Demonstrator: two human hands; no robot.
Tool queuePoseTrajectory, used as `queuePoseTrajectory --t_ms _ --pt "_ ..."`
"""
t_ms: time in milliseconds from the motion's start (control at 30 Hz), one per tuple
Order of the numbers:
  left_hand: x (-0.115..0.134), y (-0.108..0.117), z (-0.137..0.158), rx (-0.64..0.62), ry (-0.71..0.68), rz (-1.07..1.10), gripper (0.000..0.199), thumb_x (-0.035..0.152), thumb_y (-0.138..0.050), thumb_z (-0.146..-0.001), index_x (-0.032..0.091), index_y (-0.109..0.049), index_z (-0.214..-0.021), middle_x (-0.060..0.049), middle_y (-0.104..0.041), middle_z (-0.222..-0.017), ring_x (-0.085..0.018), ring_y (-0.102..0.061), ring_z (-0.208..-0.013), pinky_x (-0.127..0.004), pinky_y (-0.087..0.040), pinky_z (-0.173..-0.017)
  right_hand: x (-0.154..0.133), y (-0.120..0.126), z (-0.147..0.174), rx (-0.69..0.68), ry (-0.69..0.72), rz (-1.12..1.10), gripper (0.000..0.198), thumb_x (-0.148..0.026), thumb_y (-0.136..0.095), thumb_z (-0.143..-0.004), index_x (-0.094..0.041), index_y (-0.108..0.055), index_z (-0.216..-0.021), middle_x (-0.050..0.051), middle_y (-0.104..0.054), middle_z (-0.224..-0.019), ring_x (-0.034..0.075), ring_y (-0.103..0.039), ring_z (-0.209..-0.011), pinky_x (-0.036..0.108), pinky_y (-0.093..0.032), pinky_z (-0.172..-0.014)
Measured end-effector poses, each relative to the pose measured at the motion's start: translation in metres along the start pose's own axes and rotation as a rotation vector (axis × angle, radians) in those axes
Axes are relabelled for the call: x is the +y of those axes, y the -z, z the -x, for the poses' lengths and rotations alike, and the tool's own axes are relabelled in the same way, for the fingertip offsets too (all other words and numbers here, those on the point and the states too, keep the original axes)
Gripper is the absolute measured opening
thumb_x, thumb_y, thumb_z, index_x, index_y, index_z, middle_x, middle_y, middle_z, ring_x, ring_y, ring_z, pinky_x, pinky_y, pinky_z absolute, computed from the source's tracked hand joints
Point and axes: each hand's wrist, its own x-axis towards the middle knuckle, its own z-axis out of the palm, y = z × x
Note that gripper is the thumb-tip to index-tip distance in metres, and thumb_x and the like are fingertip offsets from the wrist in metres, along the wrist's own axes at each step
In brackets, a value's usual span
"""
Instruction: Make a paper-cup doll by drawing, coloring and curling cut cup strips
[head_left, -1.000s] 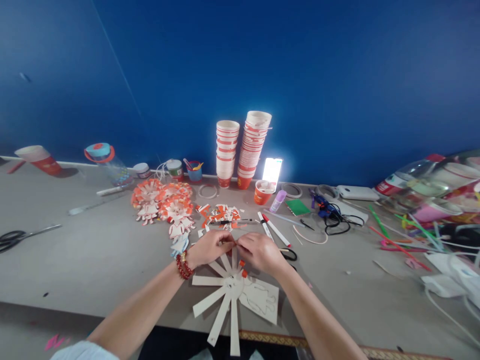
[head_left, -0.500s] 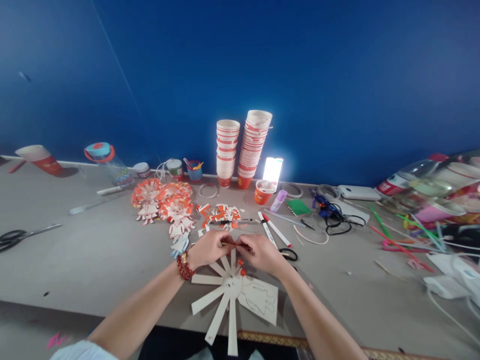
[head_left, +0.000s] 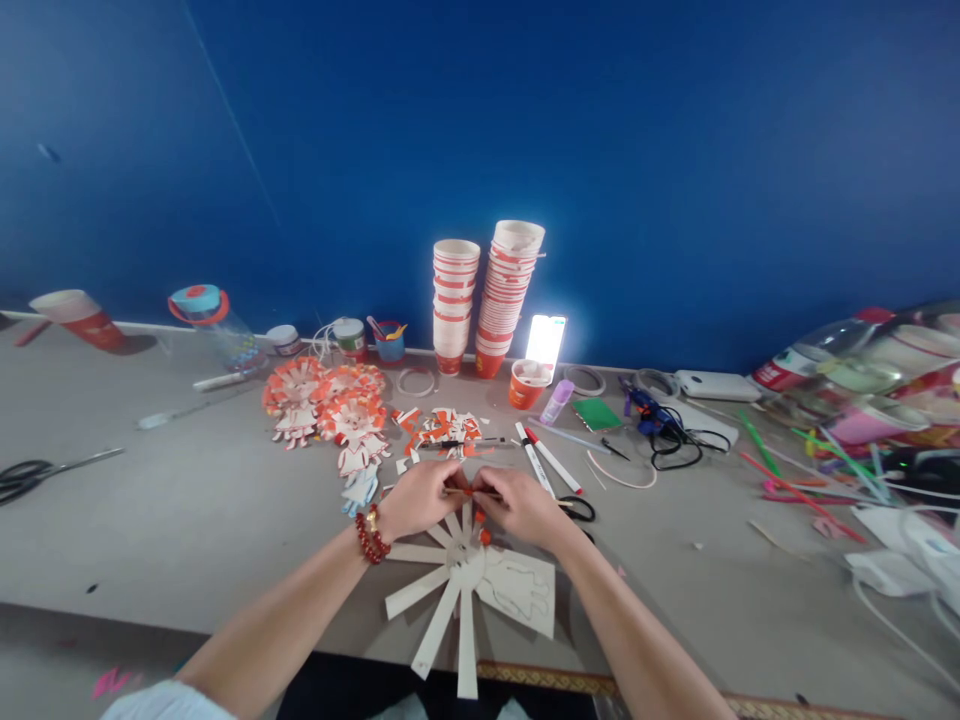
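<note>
A cut-open paper cup lies in front of me, its white strips fanned out around a disc with a small drawn face. On its right side is a panel with a pencilled body outline. At the far end of one strip, my left hand and my right hand meet, fingertips pinched on its orange end. Small orange curls sit on strips beside my right hand. The fingers partly hide the pinched end. Black-handled scissors lie partly under my right hand.
Finished orange-fringed paper figures and orange and white scraps lie beyond my hands. Two tall stacks of paper cups stand by the blue wall, near a lit phone. Markers and a glue gun lie right.
The cut-open cup has shifted slightly, its near strips lifting a little away from me. Both hands stay pinched at the same strip end, with small finger movements.
</note>
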Motion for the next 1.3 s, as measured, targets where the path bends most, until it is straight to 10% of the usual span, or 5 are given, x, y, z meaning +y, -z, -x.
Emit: queuePoseTrajectory --t_ms 1300 --pt "-0.0041 0.0027 -0.0002 -0.023 -0.155 -0.132 0.013 0.026 -0.059 -0.084 0.018 -0.065 -0.075 -0.003 -0.068 -0.077 -0.017 -0.063 -0.078 -0.025 -0.043 -0.073 0.0006 -0.0015 0.0010 -0.009 -0.048 -0.113 0.007 -0.015 -0.055 -0.079 -0.021 -0.057 -0.075 -0.003 -0.061 -0.068 0.012 -0.053 -0.062 0.021 -0.032 -0.056"
